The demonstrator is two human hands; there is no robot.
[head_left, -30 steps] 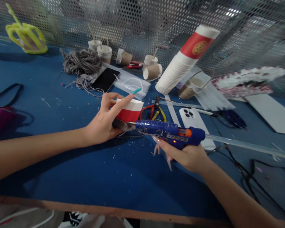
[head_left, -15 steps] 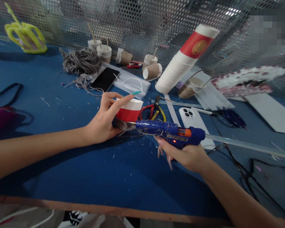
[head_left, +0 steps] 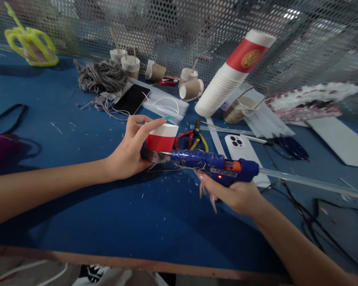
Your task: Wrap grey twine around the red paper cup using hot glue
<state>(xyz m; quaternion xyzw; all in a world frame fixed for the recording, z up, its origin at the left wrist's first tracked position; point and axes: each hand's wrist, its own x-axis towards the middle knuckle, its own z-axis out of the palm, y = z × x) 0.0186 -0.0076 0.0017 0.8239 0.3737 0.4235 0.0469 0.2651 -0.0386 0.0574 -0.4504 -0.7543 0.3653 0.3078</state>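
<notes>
My left hand (head_left: 134, 145) grips a red and white paper cup (head_left: 162, 142) from its left side, with a long teal nail near the rim. Grey cord (head_left: 155, 156) wraps the cup's lower end, and a loose strand trails to the right. In my right hand (head_left: 229, 194) is a blue hot glue gun (head_left: 209, 162), its red light lit. The metal nozzle points left and meets or nearly meets the cup by the cord; exact contact is hard to tell. A clear glue stick (head_left: 304, 180) sticks out of the gun's back.
Behind the cup lie red-and-yellow-handled pliers or cutters (head_left: 193, 139), a black phone (head_left: 131, 99) and a grey cord bundle (head_left: 103, 77). A tilted stack of paper cups (head_left: 226, 81) leans against the mesh panel (head_left: 167, 24). A white phone (head_left: 241, 153) lies beyond the gun; black cables (head_left: 304, 214) run at right.
Almost nothing differs. The index finger of my left hand has shifted slightly left along the cup's rim, and the gun sits a few pixels further right.
</notes>
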